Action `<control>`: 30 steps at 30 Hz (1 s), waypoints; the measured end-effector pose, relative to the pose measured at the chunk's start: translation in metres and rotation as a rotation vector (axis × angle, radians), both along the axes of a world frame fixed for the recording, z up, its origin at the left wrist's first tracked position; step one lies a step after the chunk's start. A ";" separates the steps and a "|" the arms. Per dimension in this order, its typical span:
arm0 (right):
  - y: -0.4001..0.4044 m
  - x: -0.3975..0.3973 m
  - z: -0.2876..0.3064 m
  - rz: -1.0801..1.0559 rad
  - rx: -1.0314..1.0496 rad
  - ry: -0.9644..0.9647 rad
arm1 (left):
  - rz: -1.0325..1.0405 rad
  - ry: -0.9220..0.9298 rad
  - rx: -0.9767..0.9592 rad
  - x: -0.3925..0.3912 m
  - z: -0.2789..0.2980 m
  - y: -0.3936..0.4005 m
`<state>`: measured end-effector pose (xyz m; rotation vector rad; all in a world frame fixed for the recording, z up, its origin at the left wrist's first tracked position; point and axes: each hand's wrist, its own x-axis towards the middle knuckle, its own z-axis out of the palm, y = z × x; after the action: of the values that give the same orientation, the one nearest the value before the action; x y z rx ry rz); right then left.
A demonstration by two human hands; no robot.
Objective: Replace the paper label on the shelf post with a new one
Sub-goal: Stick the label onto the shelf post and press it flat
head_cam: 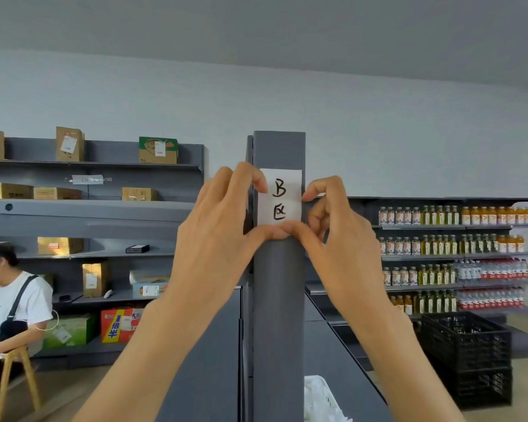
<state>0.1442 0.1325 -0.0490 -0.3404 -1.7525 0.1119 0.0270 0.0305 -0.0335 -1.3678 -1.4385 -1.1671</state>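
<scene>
White rectangular paper label marked "B" sits high on the tall grey metal shelf post, my left hand pinching its 9 o'clock edge, my right hand its 3 o'clock edge, thumbs meeting at 6. Uneven peeling could tear it. Nothing blocks me; the black plastic crate at 4 o'clock stands well apart.

Single head-worn wide-angle view, facing forward, close to grey shelf post; stocked shelves far behind, ceiling above.
</scene>
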 end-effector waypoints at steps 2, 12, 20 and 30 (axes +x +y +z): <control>0.002 -0.001 -0.006 -0.009 0.023 0.021 | 0.006 0.033 0.015 -0.002 -0.005 0.001; -0.009 -0.015 -0.007 -0.121 0.312 -0.151 | 0.294 0.330 -0.084 -0.002 -0.010 0.011; -0.008 -0.034 -0.010 -0.060 0.252 -0.179 | 0.405 0.355 -0.123 -0.013 -0.013 0.030; -0.002 -0.033 -0.014 -0.062 0.229 -0.175 | 0.394 0.355 -0.087 -0.015 -0.015 0.032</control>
<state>0.1110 0.1301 -0.0630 -0.2424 -1.9036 -0.1666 0.0119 0.0622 -0.0483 -1.2033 -1.4245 -0.5833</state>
